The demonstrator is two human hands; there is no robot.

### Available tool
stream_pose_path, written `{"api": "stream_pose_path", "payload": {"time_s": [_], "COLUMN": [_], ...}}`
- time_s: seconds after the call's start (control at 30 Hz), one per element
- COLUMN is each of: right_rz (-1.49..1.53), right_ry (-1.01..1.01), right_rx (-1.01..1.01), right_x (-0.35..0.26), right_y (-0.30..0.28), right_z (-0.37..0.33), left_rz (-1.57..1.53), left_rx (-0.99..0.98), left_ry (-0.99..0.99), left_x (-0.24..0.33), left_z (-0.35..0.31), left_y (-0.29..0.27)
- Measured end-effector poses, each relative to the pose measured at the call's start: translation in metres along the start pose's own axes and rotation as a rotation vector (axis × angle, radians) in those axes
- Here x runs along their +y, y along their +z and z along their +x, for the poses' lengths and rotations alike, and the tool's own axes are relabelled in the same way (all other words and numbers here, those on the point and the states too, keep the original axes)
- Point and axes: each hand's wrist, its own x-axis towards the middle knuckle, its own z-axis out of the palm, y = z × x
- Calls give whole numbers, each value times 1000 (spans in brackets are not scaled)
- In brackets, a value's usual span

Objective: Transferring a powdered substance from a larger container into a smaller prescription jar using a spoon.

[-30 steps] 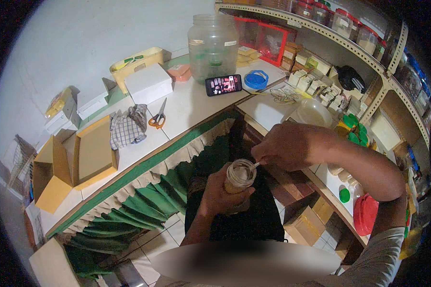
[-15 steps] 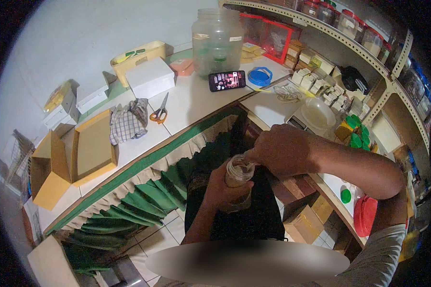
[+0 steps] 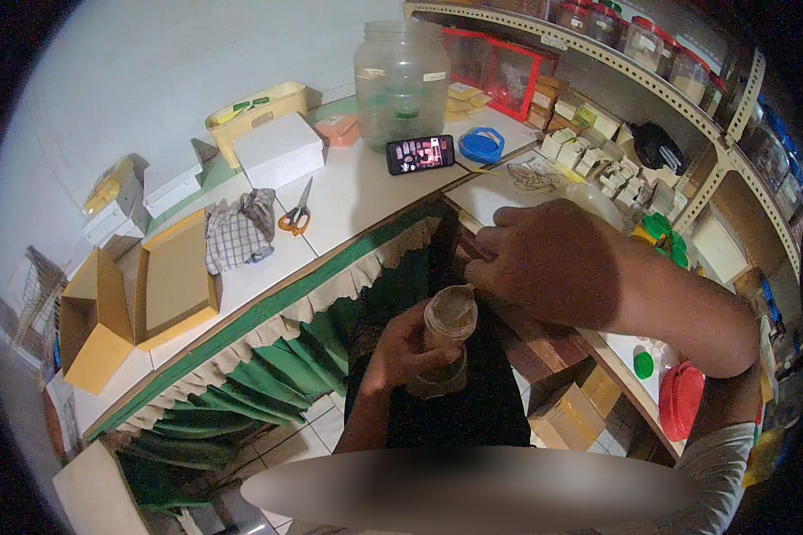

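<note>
My left hand (image 3: 409,349) is wrapped round a clear, wide-mouthed jar (image 3: 446,361), which stands tilted in front of my dark clothing. Something pale shows at the jar's mouth, with a small point sticking up at the rim; I cannot make out what it is. Just above and to the right of the mouth is my right hand (image 3: 544,259), its back toward me and its fingers curled. What those fingers pinch, if anything, is hidden.
Scissors (image 3: 296,209), a checked cloth (image 3: 241,230) and an open cardboard box (image 3: 177,276) lie on the left table. A phone (image 3: 420,154) leans before a big clear jar (image 3: 401,85). A blue lid (image 3: 482,144) lies right of it; a red lid (image 3: 681,401) is at the right edge.
My right hand has risen off the jar's rim and come nearer, now covering the scale and most of the clear bowl behind. The jar has shifted slightly right.
</note>
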Motion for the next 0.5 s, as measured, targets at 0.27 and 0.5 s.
{"api": "stream_pose_path", "payload": {"time_s": [0.27, 0.5], "right_rz": [182, 382], "right_ry": [125, 69], "right_rx": [-276, -343], "right_x": [23, 26], "right_y": [0, 23], "right_z": [-8, -4], "left_rz": [186, 205], "left_rx": [106, 83], "left_ry": [149, 25], "left_x": [7, 15], "left_z": [-1, -3], "left_y": [16, 18]}}
